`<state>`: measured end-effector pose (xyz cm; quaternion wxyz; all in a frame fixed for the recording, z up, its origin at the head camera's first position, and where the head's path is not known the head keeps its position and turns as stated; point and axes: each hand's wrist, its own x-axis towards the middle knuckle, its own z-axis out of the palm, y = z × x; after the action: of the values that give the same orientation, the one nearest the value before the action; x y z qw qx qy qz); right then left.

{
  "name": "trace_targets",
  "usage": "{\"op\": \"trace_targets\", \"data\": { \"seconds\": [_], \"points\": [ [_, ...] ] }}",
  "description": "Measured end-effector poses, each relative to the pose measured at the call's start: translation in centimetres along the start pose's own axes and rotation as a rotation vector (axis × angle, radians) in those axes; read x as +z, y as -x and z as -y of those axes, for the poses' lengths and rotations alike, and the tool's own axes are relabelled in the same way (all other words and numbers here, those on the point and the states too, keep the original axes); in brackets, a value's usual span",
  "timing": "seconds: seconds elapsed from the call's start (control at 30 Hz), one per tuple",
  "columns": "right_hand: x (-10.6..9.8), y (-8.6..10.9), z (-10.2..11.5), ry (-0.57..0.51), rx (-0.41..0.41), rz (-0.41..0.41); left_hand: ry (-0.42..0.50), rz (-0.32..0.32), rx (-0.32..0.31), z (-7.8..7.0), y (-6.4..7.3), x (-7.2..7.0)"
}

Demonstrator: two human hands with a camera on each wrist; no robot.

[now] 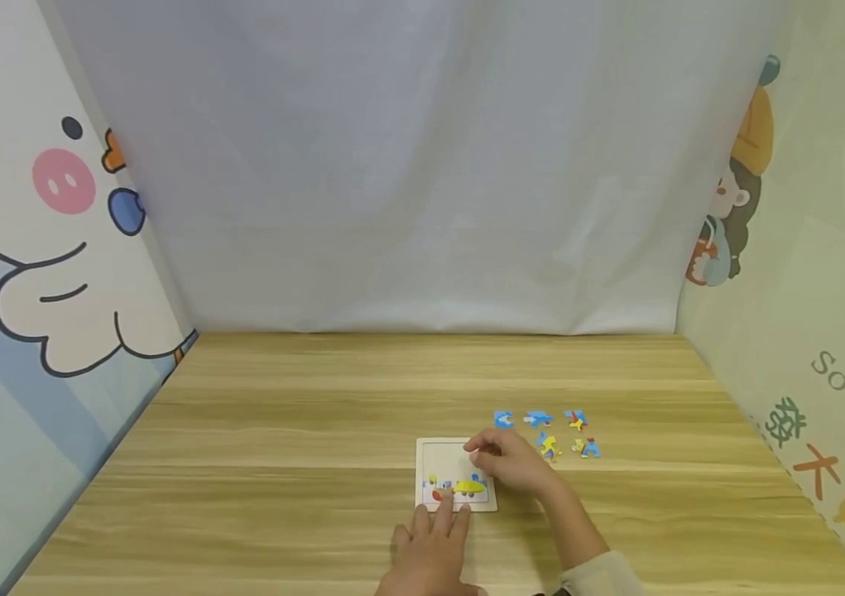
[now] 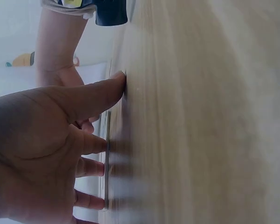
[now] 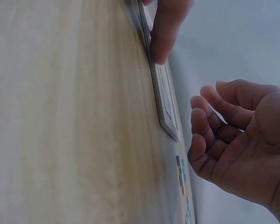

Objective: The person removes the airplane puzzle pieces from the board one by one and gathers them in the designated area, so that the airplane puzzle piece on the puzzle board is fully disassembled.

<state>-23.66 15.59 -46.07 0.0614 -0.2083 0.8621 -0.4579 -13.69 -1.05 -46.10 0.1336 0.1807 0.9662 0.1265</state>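
Observation:
A small square puzzle board [image 1: 455, 442] lies on the wooden table, with colourful pieces filling the lower part of its recess. My left hand [image 1: 431, 548] rests on the board's near edge with straight fingers [image 2: 90, 168], one reaching onto the pieces; its thumb touches the table in the left wrist view. Over the board's right side hovers my right hand [image 1: 515, 463], its fingers loosely bent. In the right wrist view no piece shows between the right thumb [image 3: 242, 93] and fingers. The loose puzzle pieces [image 1: 539, 419] lie just beyond and to the right of that hand.
Several loose pieces are spread in two rows, one beside the right hand being a blue and yellow piece [image 1: 547, 445]. A pale curtain [image 1: 422, 207] closes off the table's far edge. Printed cloth panels [image 1: 57, 207] stand on both sides.

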Motion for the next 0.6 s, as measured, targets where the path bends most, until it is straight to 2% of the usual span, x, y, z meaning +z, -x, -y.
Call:
{"op": "trace_targets", "data": {
  "seconds": [0.17,0.43,0.6],
  "points": [
    [0.6,-0.7,0.1,0.019,-0.030,0.028,0.008,-0.026,-0.017,-0.2,0.2,-0.2],
    [1.4,-1.7,0.3,-0.043,-0.063,0.104,0.015,0.000,-0.060,-0.4,0.1,-0.1],
    [1.7,-2.2,0.3,-0.045,-0.017,0.187,0.009,-0.005,-0.076,-0.5,0.0,-0.1]
  ]
}}
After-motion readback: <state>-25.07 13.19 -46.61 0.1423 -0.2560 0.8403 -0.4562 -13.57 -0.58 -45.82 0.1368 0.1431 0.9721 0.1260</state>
